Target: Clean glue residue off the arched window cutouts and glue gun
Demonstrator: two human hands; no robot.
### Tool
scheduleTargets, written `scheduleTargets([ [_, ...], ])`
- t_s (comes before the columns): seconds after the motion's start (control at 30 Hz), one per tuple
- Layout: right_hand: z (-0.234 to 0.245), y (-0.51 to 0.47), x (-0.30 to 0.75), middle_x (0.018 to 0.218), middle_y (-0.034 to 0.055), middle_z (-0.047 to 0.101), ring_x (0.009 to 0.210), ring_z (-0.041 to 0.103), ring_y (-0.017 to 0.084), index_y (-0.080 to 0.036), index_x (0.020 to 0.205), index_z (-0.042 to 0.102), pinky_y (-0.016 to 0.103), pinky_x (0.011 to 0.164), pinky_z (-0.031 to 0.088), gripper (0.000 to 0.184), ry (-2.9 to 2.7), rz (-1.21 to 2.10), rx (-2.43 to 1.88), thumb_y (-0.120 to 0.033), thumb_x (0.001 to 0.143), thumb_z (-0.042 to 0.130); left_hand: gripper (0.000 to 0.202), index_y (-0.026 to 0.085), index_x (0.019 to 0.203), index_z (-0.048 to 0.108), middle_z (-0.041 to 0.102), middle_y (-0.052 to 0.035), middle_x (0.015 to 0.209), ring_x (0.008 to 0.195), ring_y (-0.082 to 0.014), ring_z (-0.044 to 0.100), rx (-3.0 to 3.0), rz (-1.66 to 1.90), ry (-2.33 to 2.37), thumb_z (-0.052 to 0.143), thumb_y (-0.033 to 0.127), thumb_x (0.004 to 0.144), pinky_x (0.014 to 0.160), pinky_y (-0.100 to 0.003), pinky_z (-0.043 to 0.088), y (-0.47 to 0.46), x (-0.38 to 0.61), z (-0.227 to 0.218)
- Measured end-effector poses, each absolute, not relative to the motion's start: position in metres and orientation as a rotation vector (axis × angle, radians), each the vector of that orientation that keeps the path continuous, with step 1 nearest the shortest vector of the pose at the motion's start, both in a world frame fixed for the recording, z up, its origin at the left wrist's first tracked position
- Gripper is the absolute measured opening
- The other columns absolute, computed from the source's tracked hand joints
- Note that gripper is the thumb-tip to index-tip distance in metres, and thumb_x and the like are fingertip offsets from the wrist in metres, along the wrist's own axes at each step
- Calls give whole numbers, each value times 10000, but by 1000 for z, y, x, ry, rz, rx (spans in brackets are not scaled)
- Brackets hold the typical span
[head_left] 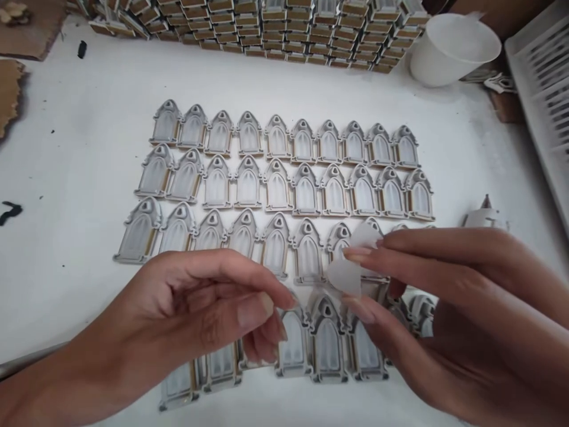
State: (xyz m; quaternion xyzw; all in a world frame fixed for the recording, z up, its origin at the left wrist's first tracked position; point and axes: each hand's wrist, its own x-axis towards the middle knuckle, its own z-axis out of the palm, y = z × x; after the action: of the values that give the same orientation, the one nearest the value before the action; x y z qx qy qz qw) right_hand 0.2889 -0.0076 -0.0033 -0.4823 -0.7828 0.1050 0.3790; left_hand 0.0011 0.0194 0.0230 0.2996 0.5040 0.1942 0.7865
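Observation:
My right hand (448, 296) pinches thin, translucent white pieces (344, 276) with rounded edges between thumb and fingers. Facing it, my left hand (213, 308) has its fingers curled and the thumb close to the index finger; anything inside them is hidden. Under both hands stand rows of small grey-white arched window frames (307, 252) with brown edges and pale panes. The nearest row, including a window frame (328, 341) between my hands, is partly covered by them. Some frames at the right are behind my right hand.
A stacked wall of similar frames (293, 32) runs along the back. A white cup (453, 50) stands at back right, beside a white slotted crate (540, 77). A pointed nozzle tip (486, 203) shows above my right hand. Torn cardboard (9, 92) and black scraps (9, 212) lie left.

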Motion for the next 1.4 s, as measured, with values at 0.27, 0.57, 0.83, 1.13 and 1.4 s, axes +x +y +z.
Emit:
scheduleTargets([
  [0.27,0,-7,283,1092,77,850,793,800,183,-228,1243,818,329,688,718,170,-2123,257,-1163,-211,1080,863,221,335,950,962,833,-6,744,661,-148,769,777,513,931,997,553,952,675,-205,668,20,-4,1],
  [0.57,-8,-2,281,1085,95,825,828,808,180,-180,1207,816,321,664,690,161,-2078,248,-1074,-154,1062,882,152,371,1020,976,871,-1,816,701,-135,789,788,543,869,961,521,998,704,-179,662,21,-3,3],
  [0.83,-12,-2,279,1089,107,830,859,812,196,-151,1213,829,318,688,698,213,-2052,262,-1042,-101,1018,898,157,350,999,975,873,-8,836,693,-132,782,757,569,820,964,506,998,686,-179,659,20,-1,3],
  [1.13,-10,-1,281,1100,93,806,901,791,186,-169,1229,804,304,728,708,229,-2082,287,-1047,-83,1028,870,174,325,942,969,882,-28,840,659,-125,771,707,583,804,1009,494,952,674,-185,675,17,-3,-1],
  [1.4,-11,-3,280,1111,89,802,906,793,190,-162,1235,812,309,722,708,251,-2052,286,-1044,-69,1009,870,207,305,927,952,870,-19,835,657,-107,755,664,580,780,1029,498,929,663,-172,658,17,-3,-2],
])
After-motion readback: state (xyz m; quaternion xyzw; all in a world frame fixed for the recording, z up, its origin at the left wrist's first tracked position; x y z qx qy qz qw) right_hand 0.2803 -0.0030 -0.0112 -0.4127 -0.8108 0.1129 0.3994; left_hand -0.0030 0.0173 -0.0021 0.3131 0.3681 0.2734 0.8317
